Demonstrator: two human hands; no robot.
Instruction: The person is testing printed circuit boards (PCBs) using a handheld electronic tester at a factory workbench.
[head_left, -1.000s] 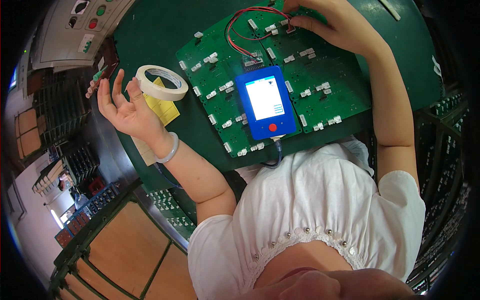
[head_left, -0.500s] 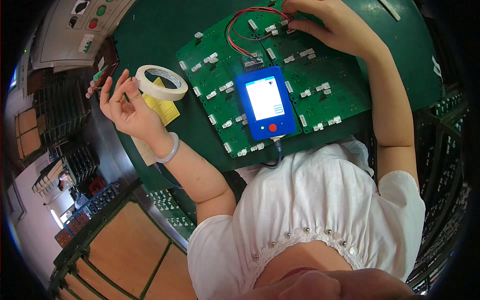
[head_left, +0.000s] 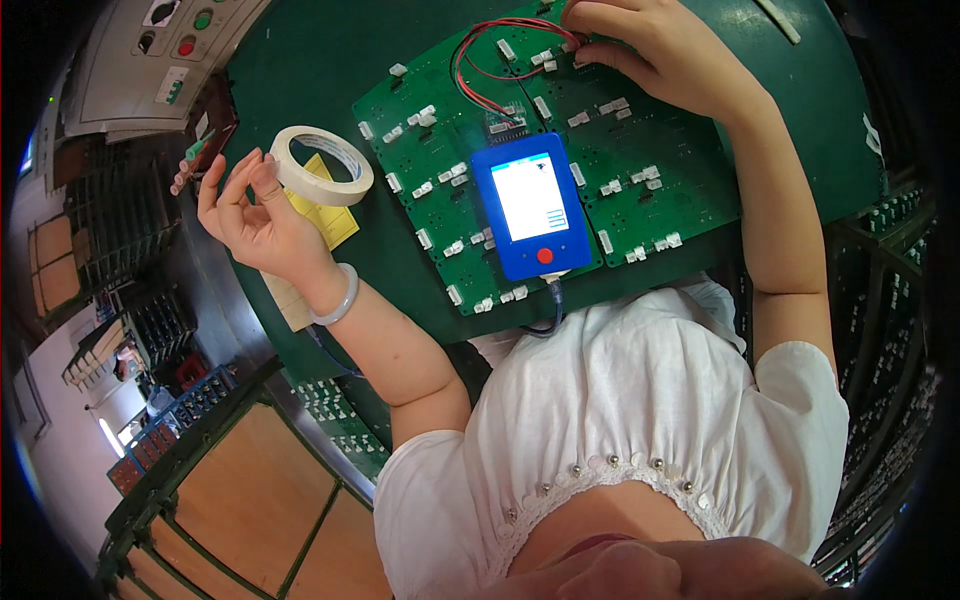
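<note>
Head view: left hand (head_left: 265, 230) half-curled, thumb and index nearly together at tape roll (head_left: 337, 190) edge; can't tell if gripping. Right hand (head_left: 670, 55) pinches end of red-black wires (head_left: 484, 100) over circuit boards (head_left: 665, 125). Tape core print, yellow slip (head_left: 335, 224), blue tester (head_left: 525, 200) screen: illegible.

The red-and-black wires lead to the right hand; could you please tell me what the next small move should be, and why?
I would probably shift the right hand slightly aside: it hides that end of the red-and-black wires, so whether they are plugged into the green board there cannot be told.
</note>
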